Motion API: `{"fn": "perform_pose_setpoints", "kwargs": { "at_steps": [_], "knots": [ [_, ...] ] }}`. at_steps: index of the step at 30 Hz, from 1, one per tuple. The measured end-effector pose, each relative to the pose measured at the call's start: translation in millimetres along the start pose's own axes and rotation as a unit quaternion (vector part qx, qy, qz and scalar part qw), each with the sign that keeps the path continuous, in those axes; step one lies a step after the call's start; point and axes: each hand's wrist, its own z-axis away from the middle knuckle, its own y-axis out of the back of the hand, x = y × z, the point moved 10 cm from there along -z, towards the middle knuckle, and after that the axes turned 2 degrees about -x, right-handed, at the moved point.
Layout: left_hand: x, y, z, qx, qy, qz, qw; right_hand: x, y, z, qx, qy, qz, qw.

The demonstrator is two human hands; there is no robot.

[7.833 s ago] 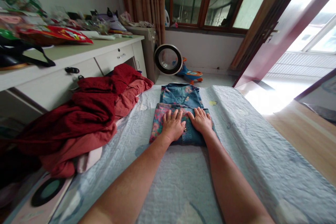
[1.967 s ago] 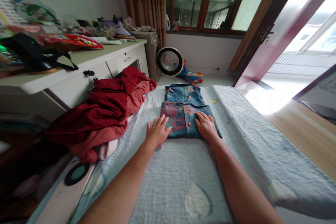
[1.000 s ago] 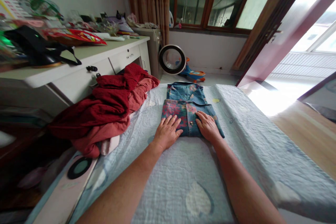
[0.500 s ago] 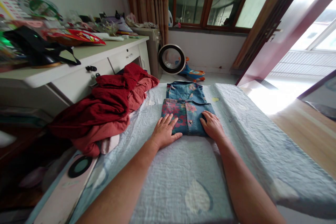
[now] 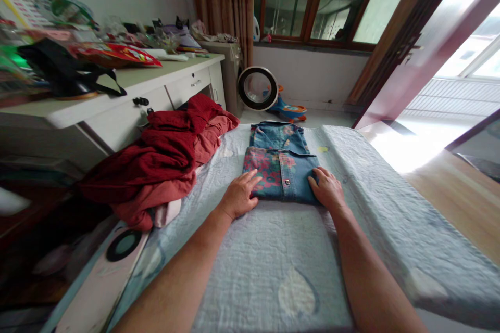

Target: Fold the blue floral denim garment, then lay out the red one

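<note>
A folded blue denim garment (image 5: 269, 169) with pink and red flowers lies on the bed in front of me. A button placket with one dark button runs down its folded front part, and its collar end points away from me. At its near left corner rests my left hand (image 5: 239, 195), fingertips on the cloth and fingers stretched out. My right hand (image 5: 328, 188) touches the right edge, its fingers extended over the fabric. Neither hand grips the garment. The tip of my right thumb is hard to make out.
Crumpled red clothing (image 5: 167, 151) is heaped at the bed's left side. Beyond it stands a white desk (image 5: 148, 78) crowded with items. A washing machine with its round door (image 5: 258, 88) open stands at the back. The bed wears a pale blue quilted cover (image 5: 265, 260).
Both hands have slid outward from the top of the garment to its left and right sides. The garment keeps its folded shape. My view has shifted slightly.
</note>
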Motion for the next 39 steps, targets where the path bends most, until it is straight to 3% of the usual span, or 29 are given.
{"fn": "perform_pose_setpoints", "kwargs": {
  "at_steps": [8,14,18,22,34,39],
  "knots": [
    [1.3,7.3,0.1,0.035,-0.018,-0.036,0.999,3.7,12.4,1.3,0.027,-0.002,0.001,1.000],
    [-7.1,20.3,0.5,0.092,0.000,0.007,0.996,-21.7,29.6,7.1,0.084,0.096,-0.051,0.990],
    [-13.5,24.1,0.3,0.119,0.015,0.052,0.991,-50.4,23.9,13.4,0.042,0.169,-0.083,0.981],
    [-19.8,28.0,1.3,0.146,0.018,0.091,0.985,-66.0,11.8,17.6,-0.015,0.197,-0.086,0.977],
    [-34.7,21.2,-0.4,0.154,0.018,0.126,0.980,-61.0,-17.7,22.7,-0.145,0.194,-0.071,0.968],
    [-40.6,17.6,0.5,0.158,0.032,0.127,0.979,-63.3,-19.8,26.8,-0.157,0.193,-0.051,0.967]
  ]
}}
